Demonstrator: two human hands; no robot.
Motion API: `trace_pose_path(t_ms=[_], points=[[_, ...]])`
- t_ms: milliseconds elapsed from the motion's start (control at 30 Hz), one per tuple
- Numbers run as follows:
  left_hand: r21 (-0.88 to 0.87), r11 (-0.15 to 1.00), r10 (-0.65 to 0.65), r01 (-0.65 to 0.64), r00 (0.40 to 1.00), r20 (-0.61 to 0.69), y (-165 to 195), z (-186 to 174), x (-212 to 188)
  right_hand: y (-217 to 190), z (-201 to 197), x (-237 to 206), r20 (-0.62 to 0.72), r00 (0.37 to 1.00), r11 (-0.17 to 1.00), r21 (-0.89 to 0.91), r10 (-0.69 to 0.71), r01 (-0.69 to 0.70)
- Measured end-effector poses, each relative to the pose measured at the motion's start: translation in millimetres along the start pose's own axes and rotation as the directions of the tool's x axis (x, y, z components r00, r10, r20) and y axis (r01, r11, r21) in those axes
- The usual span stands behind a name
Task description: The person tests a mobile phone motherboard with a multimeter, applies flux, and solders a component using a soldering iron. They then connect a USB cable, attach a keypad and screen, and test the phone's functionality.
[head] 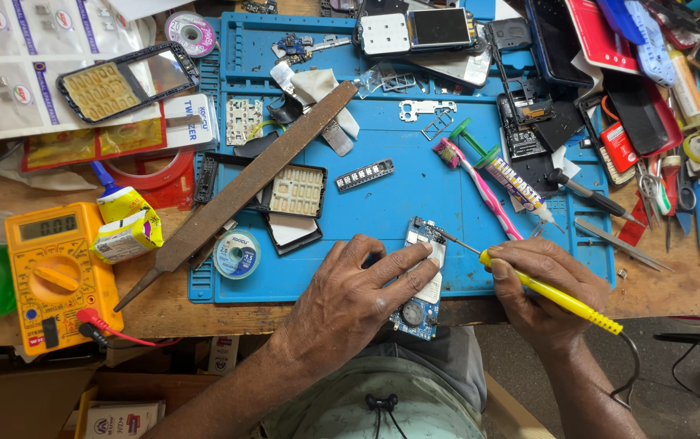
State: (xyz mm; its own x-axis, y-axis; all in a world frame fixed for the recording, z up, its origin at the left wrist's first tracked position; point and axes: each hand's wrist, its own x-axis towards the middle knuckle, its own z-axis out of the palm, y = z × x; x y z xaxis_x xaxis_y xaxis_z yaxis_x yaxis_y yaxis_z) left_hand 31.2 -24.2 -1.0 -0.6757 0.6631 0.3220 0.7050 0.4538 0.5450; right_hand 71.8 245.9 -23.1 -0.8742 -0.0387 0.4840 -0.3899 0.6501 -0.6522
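In the head view, a small blue phone circuit board (420, 280) was pinned flat at the near edge of the blue silicone repair mat (391, 195), partly overhanging that edge toward the person. The left hand (350, 301) was spread over the board, fingers pressed down on it, grasping nothing else. The right hand (541, 284), just right of the board, was closed around a yellow-handled soldering iron (557, 298), whose thin metal tip was brought to the board's upper right corner. Judged from this, the soldering was under way rather than finished: the board lay bare, outside any casing, and the dismantled phone housings (419, 32) at the mat's far edge were not yet reassembled. A long rusty flat metal file (240, 191) lay diagonally across the mat's left part, and an orange digital multimeter (57, 272) sat off the mat's left side.

Most of the board was hidden beneath the left hand; the joint under the tip was too small to be made out, and no solder or smoke could be told. The iron's cord was cut off at the lower right
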Motion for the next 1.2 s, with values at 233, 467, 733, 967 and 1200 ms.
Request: trace_pose_path(t_ms=[233,467,733,967,1200], points=[[-0.002,1.0,-0.002,0.002,1.0,0.004,-0.6,0.8,-1.2,-1.5,0.7,0.2,0.002,1.0,1.0,-0.013,0.004,-0.004],[-0.002,1.0,-0.006,0.006,1.0,0.013,-1.8,3.2,-1.4,-22.4,-4.0,14.7,0.076,0.994,0.995,-0.057,0.081,-0.077],[0.017,1.0,0.006,-0.006,1.0,-0.004,0.9,0.0,-0.6,-26.6,-8.9,19.2,0.113,0.992,0.996,-0.082,0.051,-0.042],[-0.004,1.0,-0.013,0.013,1.0,-0.01,-0.4,-0.5,-2.3,25.8,-41.5,-14.3,-0.458,0.878,0.9,0.428,0.137,0.083],[0.115,0.993,-0.025,0.021,0.999,0.031,5.7,16.4,14.0,76.0,-122.3,-96.1,-0.674,0.691,0.904,0.421,0.259,0.072]])
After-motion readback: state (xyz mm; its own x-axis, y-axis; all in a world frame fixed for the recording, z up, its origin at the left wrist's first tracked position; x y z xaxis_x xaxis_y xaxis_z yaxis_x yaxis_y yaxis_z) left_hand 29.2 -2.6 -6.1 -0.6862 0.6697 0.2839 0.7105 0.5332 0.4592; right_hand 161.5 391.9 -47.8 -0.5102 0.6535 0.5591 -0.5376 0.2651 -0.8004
